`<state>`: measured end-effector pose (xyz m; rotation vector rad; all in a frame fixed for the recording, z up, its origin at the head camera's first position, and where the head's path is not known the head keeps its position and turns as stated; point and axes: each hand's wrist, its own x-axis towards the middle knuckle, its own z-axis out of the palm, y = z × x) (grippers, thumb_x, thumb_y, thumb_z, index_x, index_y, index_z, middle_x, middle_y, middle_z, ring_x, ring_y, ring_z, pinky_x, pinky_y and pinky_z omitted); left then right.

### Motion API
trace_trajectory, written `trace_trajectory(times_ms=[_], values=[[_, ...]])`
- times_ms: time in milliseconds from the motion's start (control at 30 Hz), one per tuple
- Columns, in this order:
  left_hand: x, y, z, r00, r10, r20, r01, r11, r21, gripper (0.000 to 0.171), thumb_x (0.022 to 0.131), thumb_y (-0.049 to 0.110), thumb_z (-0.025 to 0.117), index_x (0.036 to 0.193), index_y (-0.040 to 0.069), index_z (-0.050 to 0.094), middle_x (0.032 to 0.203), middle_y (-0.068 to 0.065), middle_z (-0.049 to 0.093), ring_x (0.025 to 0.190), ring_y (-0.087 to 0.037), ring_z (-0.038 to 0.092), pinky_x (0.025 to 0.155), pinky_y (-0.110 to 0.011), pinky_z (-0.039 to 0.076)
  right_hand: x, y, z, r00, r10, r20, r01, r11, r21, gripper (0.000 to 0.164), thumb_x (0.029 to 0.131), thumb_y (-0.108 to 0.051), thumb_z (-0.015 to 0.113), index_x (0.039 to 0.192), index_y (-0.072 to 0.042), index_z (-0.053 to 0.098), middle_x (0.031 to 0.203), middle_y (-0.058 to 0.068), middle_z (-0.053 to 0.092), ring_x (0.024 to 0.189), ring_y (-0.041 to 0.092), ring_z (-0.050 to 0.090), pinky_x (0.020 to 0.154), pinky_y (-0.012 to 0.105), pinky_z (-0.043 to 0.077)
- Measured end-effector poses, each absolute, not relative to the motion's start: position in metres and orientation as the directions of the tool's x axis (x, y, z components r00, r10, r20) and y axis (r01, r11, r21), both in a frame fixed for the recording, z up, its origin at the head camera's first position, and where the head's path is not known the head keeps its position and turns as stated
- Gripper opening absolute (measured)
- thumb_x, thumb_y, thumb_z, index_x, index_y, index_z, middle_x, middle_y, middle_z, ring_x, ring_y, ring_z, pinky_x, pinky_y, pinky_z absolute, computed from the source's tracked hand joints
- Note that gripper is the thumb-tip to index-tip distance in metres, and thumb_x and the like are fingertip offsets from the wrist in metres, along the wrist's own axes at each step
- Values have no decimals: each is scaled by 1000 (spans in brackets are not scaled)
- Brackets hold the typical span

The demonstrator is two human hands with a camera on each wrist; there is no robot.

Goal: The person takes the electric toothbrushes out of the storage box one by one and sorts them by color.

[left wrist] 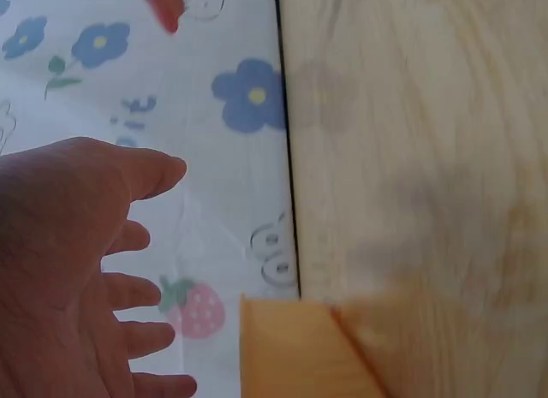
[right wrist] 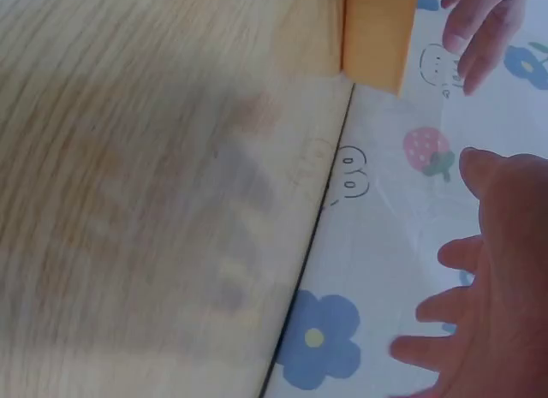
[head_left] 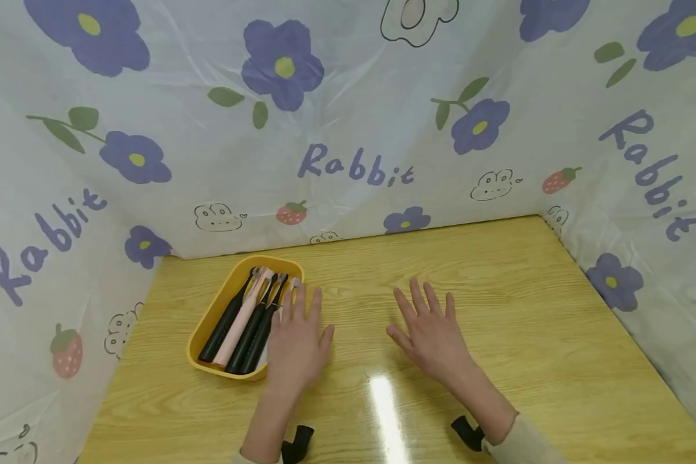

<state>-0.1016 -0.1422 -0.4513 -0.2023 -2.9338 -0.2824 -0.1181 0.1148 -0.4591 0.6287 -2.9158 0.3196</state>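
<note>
in the left middle of the head view, the yellow tray (head_left: 194,341) is placed on the wooden table (head_left: 557,348). inside it, 3 black toothbrushes (head_left: 226,325) and 1 pink toothbrush (head_left: 243,316) are laid side by side, and 1 white toothbrush (head_left: 294,282) is partly hidden by the left hand (head_left: 297,345).

both hands are kept apart from each other, with fingers spread and nothing being held. the right hand (head_left: 435,335) is seen right of the centre, well away from the tray. the tray's right edge is overlapped by the left hand; whether it is touched cannot be told.

as for progress, all 5 toothbrushes are found in the tray, and none is being handled. the work is therefore judged to be at 1 of its 2 ends, not in the middle of a step. by these pictures alone, it cannot be decided which end, so what is left cannot be counted.
</note>
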Motion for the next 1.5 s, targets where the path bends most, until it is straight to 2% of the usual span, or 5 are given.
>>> trace_trajectory(times_ms=[433,767,1133,1300,1500], values=[[-97,-238,-445,-983,-64,172,-7,950,314,70,101,25,61,158,-2,32,159,-35,27,144,-56,25,109,-71,30,-117,92,-475,-903,-424,74,-426,859,-285,71,103,-45,59,157,-4,39,143,23,57,114,43,64,82,55,57],[-98,-308,-449,-964,-265,-29,-251,867,431,66,104,20,48,159,-8,22,153,-39,33,128,-61,42,92,-73,43,-128,65,-482,-881,-470,46,-456,820,-346,52,102,-39,63,139,-1,58,95,10,73,77,26,70,58,40,56],[-101,-316,-462,-950,-302,-78,-289,757,586,54,103,10,46,152,-11,37,144,-40,45,124,-55,50,96,-64,45,-153,-1,-485,-818,-567,-91,-314,574,-757,36,106,-34,56,122,-5,70,83,3,73,67,10,64,64,30,53],[-102,-317,-464,-946,-321,-35,-278,754,596,51,101,5,42,150,-11,41,137,-40,51,98,-47,61,76,-54,51,-156,-35,-485,-813,-572,-107,-173,413,-894,39,109,-30,50,100,2,70,78,21,70,62,30,66,51,26,46],[-102,-315,-464,-935,-352,42,-258,756,601,46,100,1,41,143,-10,50,126,-38,60,89,-46,62,74,-53,50,-158,-60,-482,-821,-553,-140,-65,335,-940,44,109,-30,50,95,7,68,79,28,69,71,47,66,47,26,44]])
